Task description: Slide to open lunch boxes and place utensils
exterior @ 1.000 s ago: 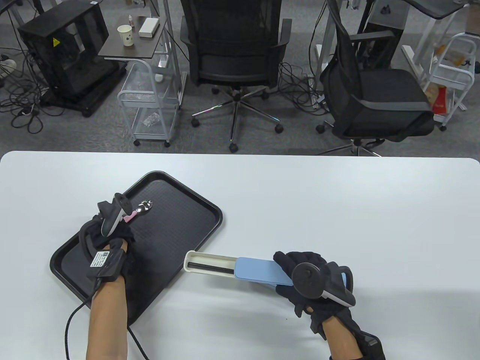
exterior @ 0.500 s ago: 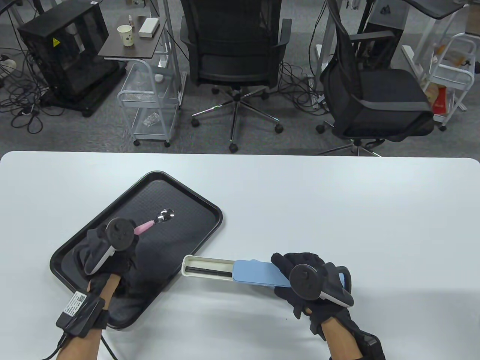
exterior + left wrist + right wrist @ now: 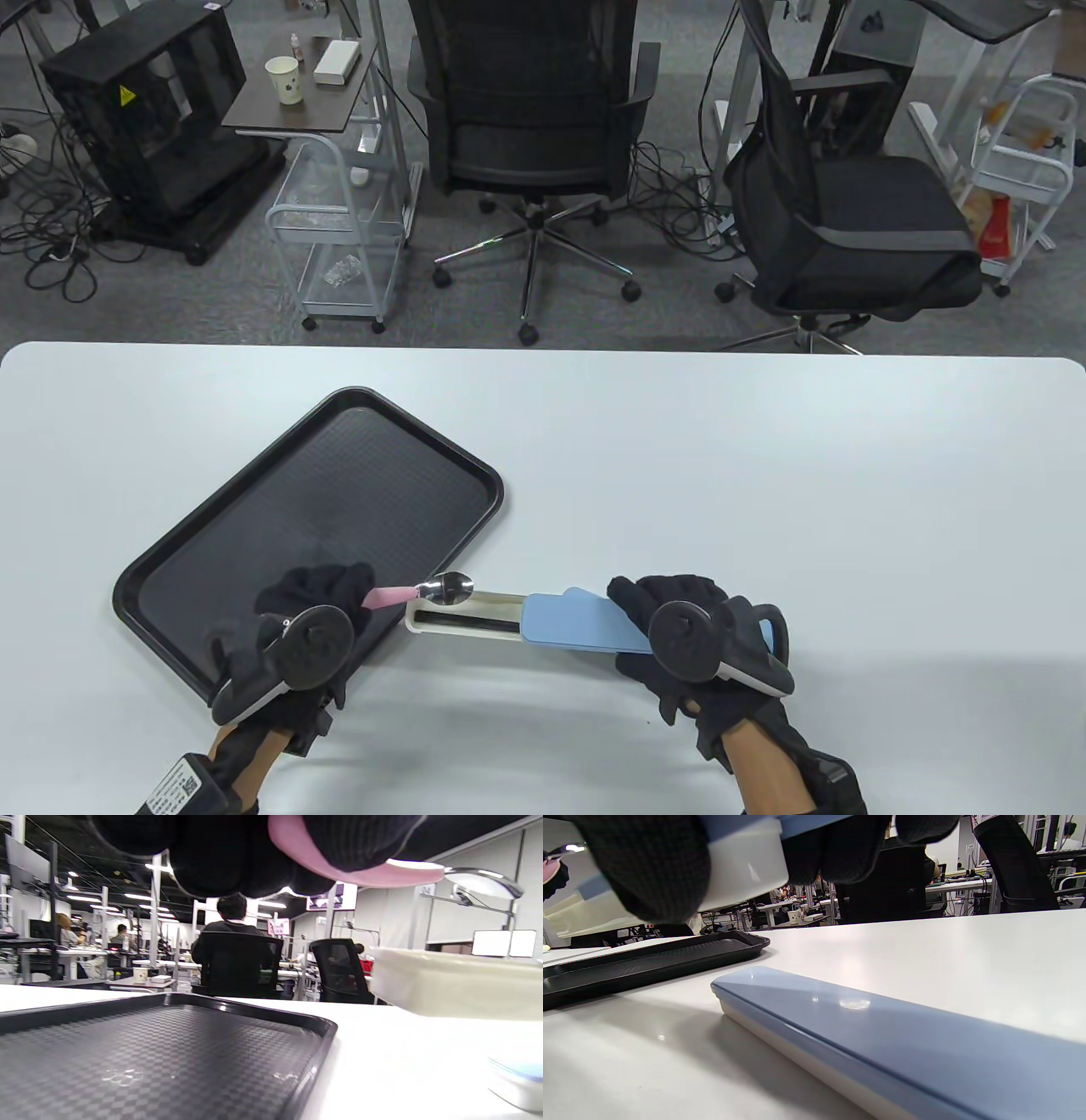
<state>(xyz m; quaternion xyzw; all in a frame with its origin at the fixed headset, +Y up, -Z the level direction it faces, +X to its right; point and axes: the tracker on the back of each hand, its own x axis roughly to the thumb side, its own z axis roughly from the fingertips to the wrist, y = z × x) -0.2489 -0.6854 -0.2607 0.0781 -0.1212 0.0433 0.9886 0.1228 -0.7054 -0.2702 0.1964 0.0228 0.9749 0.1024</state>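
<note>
A long white lunch box (image 3: pixel 462 613) lies on the table by the tray's near corner, its blue lid (image 3: pixel 568 624) slid partway to the right. A dark stick-like utensil (image 3: pixel 465 626) lies inside. My right hand (image 3: pixel 653 607) grips the lidded end of the box, which also shows in the right wrist view (image 3: pixel 746 866). My left hand (image 3: pixel 344 594) pinches a spoon by its pink handle (image 3: pixel 386 596). The steel bowl (image 3: pixel 448 587) hovers over the box's open left end. In the left wrist view the handle (image 3: pixel 360 870) and bowl (image 3: pixel 483 882) sit above the box wall (image 3: pixel 458 984).
A black tray (image 3: pixel 212 526) lies at the left with nothing on it. A second box (image 3: pixel 882 1035) with its blue lid shut lies on the table under my right hand, mostly hidden in the table view. Office chairs and carts stand beyond the table's far edge.
My left hand lifted the spoon off the tray and carried it toward me and right, to over the box's open end. The box and right hand shifted slightly left.
</note>
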